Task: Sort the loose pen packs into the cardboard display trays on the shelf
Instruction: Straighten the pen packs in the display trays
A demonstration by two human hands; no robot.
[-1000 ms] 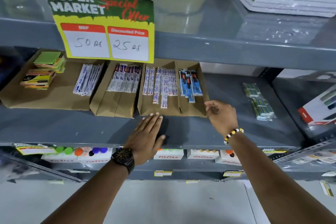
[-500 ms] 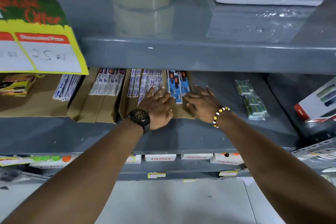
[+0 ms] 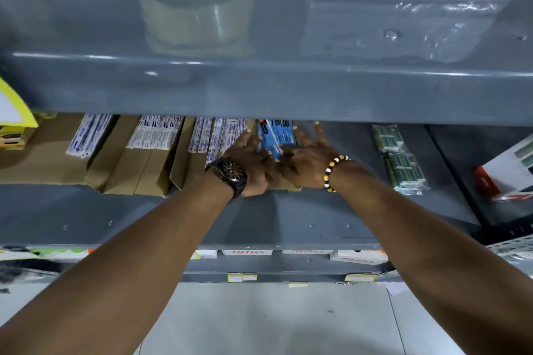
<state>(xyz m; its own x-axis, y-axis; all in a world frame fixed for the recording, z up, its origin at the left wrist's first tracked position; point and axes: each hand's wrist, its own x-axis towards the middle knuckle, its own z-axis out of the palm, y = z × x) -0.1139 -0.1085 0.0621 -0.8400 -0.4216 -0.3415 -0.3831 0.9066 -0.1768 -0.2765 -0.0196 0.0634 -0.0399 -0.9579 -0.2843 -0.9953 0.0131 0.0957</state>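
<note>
hands deeper in tray than before, left hand [image 3: 251, 164] and right hand [image 3: 305, 166] seemingly gripping blue pen packs [image 3: 275, 135]

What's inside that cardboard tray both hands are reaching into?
The brown cardboard display tray holds white pen packs on its left side and blue pen packs on its right. The left hand, right hand and grey upper shelf hide the rest.

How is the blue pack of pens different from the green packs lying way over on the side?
The blue pen packs sit in a cardboard tray; the green packs lie on the bare grey shelf. Both hands, left hand and right hand, are on the blue ones; nobody touches the green ones. Blue ones are partly hidden by fingers; green ones show fully. Both are on the same shelf.
</note>
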